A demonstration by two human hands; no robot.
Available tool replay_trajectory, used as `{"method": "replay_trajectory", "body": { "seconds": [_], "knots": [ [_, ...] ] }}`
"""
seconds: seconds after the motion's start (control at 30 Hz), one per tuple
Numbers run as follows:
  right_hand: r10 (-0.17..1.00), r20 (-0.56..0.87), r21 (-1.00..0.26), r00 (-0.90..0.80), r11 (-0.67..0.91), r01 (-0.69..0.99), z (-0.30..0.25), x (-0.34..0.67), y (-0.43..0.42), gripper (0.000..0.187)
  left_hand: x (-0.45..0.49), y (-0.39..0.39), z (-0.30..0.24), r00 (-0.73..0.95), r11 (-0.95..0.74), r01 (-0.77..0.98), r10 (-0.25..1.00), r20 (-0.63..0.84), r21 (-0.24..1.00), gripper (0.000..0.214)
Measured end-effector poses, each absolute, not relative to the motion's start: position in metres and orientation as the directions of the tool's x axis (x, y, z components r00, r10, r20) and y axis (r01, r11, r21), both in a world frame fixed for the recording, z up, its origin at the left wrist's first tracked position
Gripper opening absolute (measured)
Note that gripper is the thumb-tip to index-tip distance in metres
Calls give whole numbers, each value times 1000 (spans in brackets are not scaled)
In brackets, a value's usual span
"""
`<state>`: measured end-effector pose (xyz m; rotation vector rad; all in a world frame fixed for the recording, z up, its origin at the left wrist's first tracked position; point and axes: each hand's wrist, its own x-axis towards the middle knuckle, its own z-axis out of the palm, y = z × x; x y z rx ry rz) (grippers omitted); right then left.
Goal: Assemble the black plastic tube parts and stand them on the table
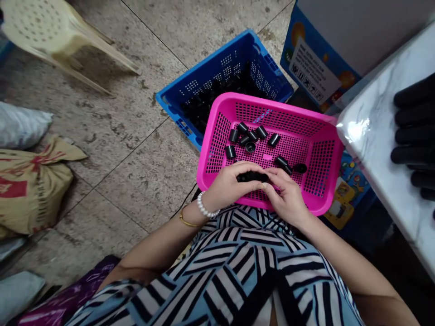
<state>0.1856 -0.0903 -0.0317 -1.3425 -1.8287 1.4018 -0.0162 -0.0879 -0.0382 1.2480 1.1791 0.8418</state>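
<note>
Clamped on blk parts (252, 177): L hand (228, 183) + R hand (286, 194), over pink basket (272, 103). Loose blk caps (261, 132) inside; blue crate (207, 74) behind.

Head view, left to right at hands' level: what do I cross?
Tan sack → tiled floor → pink basket's left rim → left hand → held black pieces → right hand → basket's right rim → printed packaging → marble-patterned tabletop → black tubes.
</note>
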Motion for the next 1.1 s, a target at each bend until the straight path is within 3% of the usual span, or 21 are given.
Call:
{"method": "replay_trajectory", "body": {
  "seconds": [0.17, 0.23, 0.3, 0.37, 0.43, 0.5, 0.6, 0.67, 0.77, 0.83, 1.0, 1.1],
  "knots": [
    [739, -411, -910, -533, -295, 292, -23, 203, -67, 43, -13, -86, -39, 337, 102, 142, 930, -146, 985, 28],
    [753, -429, -898, -499, -295, 327, -17, 215, -46, 35, -13, -85, -38, 258, 108, 132, 956, -139, 985, 32],
    [847, -355, -886, -395, -170, 430, -12, 225, -26, 14, -16, -82, -37, 127, 133, 126, 981, -149, 983, 28],
    [910, -231, -800, -344, 24, 599, -11, 228, -14, 4, -19, -80, -36, 37, 164, 130, 985, -170, 978, 19],
    [880, -198, -594, -433, 244, 767, -17, 222, -14, 9, -20, -79, -36, 21, 168, 134, 985, -172, 977, 13],
    [797, -292, -338, -529, 431, 837, -29, 210, -22, 18, -19, -79, -38, 38, 149, 141, 987, -156, 979, 11],
    [756, -392, -102, -524, 530, 842, -47, 193, -33, 25, -16, -80, -42, 33, 145, 152, 988, -152, 978, 9],
    [770, -381, -184, -512, 479, 858, -51, 188, -33, 26, -14, -82, -45, 22, 171, 175, 984, -178, 970, 10],
    [790, -288, -585, -541, 302, 753, -42, 189, -34, 26, -12, -86, -48, 6, 230, 220, 972, -237, 948, 29],
    [816, -212, -756, -538, 212, 620, -34, 189, -40, 28, -11, -89, -49, 15, 235, 233, 969, -245, 944, 42],
    [789, -260, -857, -557, 77, 509, -29, 187, -65, 62, -8, -90, -46, 28, 184, 295, 979, -201, 938, 45],
    [724, -329, -893, -607, -29, 449, -28, 193, -68, 69, -8, -89, -44, 90, 96, 364, 986, -138, 926, 44]
  ]
}}
